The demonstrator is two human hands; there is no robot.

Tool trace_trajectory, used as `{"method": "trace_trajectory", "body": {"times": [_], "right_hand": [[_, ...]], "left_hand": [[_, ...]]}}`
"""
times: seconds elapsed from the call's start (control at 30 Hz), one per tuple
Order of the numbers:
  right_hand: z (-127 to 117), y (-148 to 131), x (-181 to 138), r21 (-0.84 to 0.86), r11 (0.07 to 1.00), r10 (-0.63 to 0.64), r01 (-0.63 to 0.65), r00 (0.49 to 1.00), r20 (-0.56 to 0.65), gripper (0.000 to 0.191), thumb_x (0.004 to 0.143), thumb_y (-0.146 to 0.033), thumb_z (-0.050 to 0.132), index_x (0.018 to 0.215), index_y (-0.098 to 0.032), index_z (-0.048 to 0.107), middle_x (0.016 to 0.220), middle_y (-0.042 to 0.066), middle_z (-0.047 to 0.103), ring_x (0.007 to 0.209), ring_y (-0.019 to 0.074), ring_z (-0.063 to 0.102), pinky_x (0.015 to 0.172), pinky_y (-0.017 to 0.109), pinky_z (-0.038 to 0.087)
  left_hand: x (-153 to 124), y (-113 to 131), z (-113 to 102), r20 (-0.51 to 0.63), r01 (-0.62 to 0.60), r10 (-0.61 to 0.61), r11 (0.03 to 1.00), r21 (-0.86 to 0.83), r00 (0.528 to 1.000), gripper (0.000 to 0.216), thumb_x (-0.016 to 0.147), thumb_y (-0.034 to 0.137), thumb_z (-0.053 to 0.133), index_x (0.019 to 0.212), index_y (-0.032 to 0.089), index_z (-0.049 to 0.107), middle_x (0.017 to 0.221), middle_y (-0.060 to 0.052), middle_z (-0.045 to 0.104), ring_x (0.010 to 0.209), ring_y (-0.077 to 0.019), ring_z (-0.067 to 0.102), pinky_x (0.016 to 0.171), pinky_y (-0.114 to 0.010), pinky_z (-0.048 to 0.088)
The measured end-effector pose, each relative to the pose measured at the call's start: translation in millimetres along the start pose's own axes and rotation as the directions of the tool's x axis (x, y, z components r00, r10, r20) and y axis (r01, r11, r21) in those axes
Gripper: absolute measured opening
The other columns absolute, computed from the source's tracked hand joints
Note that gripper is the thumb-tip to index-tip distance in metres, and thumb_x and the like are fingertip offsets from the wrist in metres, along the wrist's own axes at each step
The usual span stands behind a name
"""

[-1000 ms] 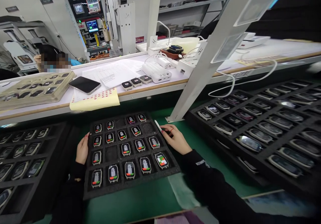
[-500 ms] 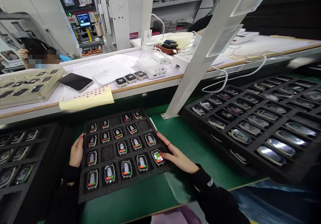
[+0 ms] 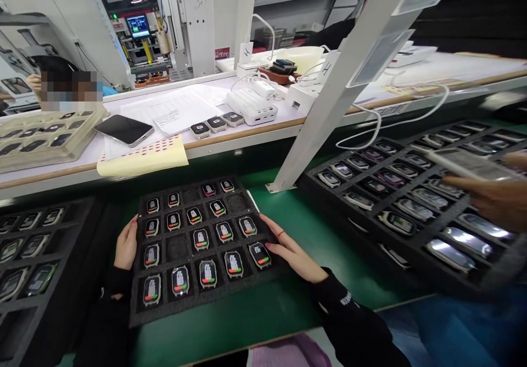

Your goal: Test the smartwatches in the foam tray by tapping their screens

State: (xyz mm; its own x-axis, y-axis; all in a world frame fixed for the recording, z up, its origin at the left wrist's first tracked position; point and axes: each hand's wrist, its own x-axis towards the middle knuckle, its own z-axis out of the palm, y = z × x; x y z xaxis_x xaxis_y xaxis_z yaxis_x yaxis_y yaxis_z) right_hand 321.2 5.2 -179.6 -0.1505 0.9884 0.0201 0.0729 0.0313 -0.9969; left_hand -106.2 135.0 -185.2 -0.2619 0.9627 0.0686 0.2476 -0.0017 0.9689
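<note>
A black foam tray (image 3: 185,315) lies on the green mat in front of me, holding several small smartwatch bodies with lit screens, such as one watch (image 3: 208,273) in the front row. My left hand (image 3: 125,243) rests flat against the tray's left edge, fingers stretched out. Along the right edge lies my right hand (image 3: 291,250), fingers extended, beside the watch (image 3: 260,255) at the front right corner. A white pen (image 3: 252,201) lies along the tray's far right side. Neither hand grips anything.
More black trays of watches stand at the left (image 3: 24,246) and right (image 3: 415,208). Another person's hand (image 3: 489,197) reaches in from the right over the right tray. A raised shelf (image 3: 255,131) behind carries a phone (image 3: 123,130), papers, three watches and chargers. A white post (image 3: 329,92) slants up.
My right hand slid down the tray's right edge from its far corner to the front right corner. Another person's hand has come in at the right. The left hand stays put.
</note>
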Motion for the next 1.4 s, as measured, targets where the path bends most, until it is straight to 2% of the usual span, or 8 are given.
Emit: {"method": "trace_trajectory", "body": {"times": [0.23, 0.63, 0.9, 1.07, 1.3, 1.4], "right_hand": [[-2, 2, -1, -0.002, 1.000, 0.027, -0.027, 0.999, 0.022, 0.066, 0.096, -0.041, 0.055, 0.154, -0.033, 0.024, 0.158, -0.005, 0.017, 0.145, 0.0246, 0.014, 0.120, 0.046, 0.013], [-2, -2, -1, -0.029, 0.999, 0.043, -0.042, 0.999, 0.027, 0.069, 0.094, -0.040, 0.054, 0.155, -0.033, 0.022, 0.158, -0.006, 0.019, 0.144, 0.0240, 0.016, 0.119, 0.044, 0.018], [-2, 0, 1, -0.015, 1.000, 0.028, -0.028, 0.999, 0.022, 0.067, 0.094, -0.041, 0.056, 0.153, -0.032, 0.026, 0.157, -0.004, 0.020, 0.144, 0.0242, 0.016, 0.120, 0.045, 0.012], [-1, -1, 0, 0.009, 0.999, 0.034, -0.034, 0.999, 0.015, 0.064, 0.096, -0.041, 0.055, 0.153, -0.035, 0.027, 0.157, -0.004, 0.021, 0.144, 0.0259, 0.018, 0.119, 0.044, 0.017], [-2, 8, 2, -0.012, 1.000, -0.028, 0.028, 0.999, -0.014, 0.061, 0.091, -0.034, 0.058, 0.146, -0.046, 0.036, 0.150, -0.018, 0.032, 0.141, 0.0299, 0.021, 0.114, 0.045, 0.018], [-3, 9, 2, -0.005, 0.999, -0.033, 0.033, 0.999, -0.010, 0.060, 0.092, -0.033, 0.058, 0.147, -0.044, 0.036, 0.150, -0.017, 0.033, 0.142, 0.0295, 0.021, 0.114, 0.043, 0.019]], "left_hand": [[-1, 1, 0, 0.007, -0.002, 0.002, 1.000, 0.008, 1.000, 0.056, 0.086, 0.050, 0.056, 0.124, 0.010, 0.062, 0.135, -0.014, 0.057, 0.130, -0.0298, 0.048, 0.115, -0.044, 0.032], [-2, 6, 2, -0.014, 0.002, -0.001, 0.999, 0.034, 1.000, 0.052, 0.086, 0.048, 0.056, 0.121, 0.010, 0.064, 0.133, -0.014, 0.059, 0.129, -0.0300, 0.049, 0.115, -0.044, 0.032], [-1, 4, 1, -0.004, -0.012, 0.012, 0.999, 0.043, 1.000, 0.053, 0.086, 0.049, 0.055, 0.121, 0.010, 0.064, 0.132, -0.014, 0.059, 0.129, -0.0293, 0.049, 0.115, -0.044, 0.031], [0, 2, 0, -0.005, -0.009, 0.009, 0.999, 0.045, 1.000, 0.052, 0.086, 0.048, 0.056, 0.121, 0.010, 0.063, 0.133, -0.014, 0.059, 0.129, -0.0299, 0.049, 0.115, -0.045, 0.032], [0, 2, 1, -0.003, -0.017, 0.017, 0.999, 0.040, 1.000, 0.052, 0.086, 0.049, 0.056, 0.120, 0.011, 0.064, 0.132, -0.014, 0.060, 0.129, -0.0292, 0.050, 0.114, -0.044, 0.033], [-1, 1, 1, -0.005, -0.023, 0.023, 0.999, 0.042, 1.000, 0.051, 0.086, 0.048, 0.055, 0.120, 0.011, 0.064, 0.132, -0.014, 0.059, 0.129, -0.0285, 0.050, 0.115, -0.042, 0.032]]}}
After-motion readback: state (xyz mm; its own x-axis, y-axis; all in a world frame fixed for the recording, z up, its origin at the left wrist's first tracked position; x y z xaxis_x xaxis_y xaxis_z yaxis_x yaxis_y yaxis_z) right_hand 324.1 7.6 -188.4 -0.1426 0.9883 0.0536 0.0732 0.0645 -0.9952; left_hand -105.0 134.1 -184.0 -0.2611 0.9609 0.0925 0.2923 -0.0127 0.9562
